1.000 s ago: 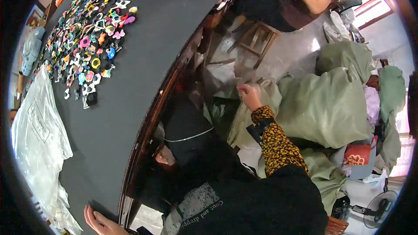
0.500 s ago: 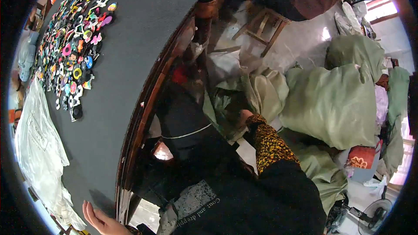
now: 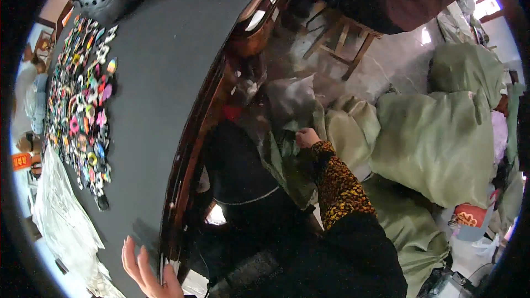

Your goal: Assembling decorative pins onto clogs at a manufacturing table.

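Green sack [image 3: 287, 154] under right hand [image 3: 307, 137]; left hand [image 3: 144, 270] flat on one table [image 3: 165, 77].

A wide counter [image 3: 165, 66] with a dark grey top and a glossy reddish-brown wooden edge [image 3: 193, 154] fills the left half of the view. Beyond it lies a pale concrete floor [image 3: 397, 60], where a small wooden stool [image 3: 342, 38] stands on splayed legs. Bulging olive-green sacks [image 3: 441, 132] are heaped to the right. Daylight comes in through a red-framed window [image 3: 488, 5] at the upper right, and the left rim is brightly lit.
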The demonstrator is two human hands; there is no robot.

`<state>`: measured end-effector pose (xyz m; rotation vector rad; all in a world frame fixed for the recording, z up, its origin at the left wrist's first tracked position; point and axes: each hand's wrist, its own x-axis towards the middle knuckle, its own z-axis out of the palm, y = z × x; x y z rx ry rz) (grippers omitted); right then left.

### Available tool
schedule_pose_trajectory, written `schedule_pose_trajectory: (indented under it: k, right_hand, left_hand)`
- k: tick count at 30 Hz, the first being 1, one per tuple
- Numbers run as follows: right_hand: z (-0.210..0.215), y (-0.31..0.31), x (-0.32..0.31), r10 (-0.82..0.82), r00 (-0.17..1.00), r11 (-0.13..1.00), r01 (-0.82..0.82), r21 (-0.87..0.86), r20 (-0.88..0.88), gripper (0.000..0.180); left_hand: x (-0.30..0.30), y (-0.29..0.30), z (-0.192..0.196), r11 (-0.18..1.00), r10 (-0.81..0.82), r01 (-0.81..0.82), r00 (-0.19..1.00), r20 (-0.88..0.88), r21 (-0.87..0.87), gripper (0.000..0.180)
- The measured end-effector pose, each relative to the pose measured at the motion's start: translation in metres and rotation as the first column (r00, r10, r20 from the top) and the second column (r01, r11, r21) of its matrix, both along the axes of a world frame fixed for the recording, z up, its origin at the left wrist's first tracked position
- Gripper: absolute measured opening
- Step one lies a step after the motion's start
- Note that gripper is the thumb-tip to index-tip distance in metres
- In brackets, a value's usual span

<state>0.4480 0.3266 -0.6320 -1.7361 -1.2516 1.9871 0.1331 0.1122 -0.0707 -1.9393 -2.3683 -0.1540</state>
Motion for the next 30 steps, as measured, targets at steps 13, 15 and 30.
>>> schedule_pose_trajectory:
  k: [13,15,30]
  right_hand:
    - [-0.044,0.149,0.010,0.267,0.650,0.823,-0.538,0.183,0.711,0.045]
    - [-0.040,0.165,-0.005,0.309,0.663,0.919,-0.393,-0.034,0.682,0.046]
    - [-0.128,0.190,-0.002,0.338,0.610,0.834,-0.547,0.073,0.716,0.066]
  left_hand:
    - [0.009,0.072,-0.009,0.926,-0.234,0.181,0.963,-0.130,-0.331,0.082]
    - [0.009,0.078,-0.012,0.913,-0.235,0.187,0.968,-0.092,-0.361,0.083]
    - [-0.003,0.056,-0.003,0.876,-0.188,0.144,0.981,-0.051,-0.461,0.090]
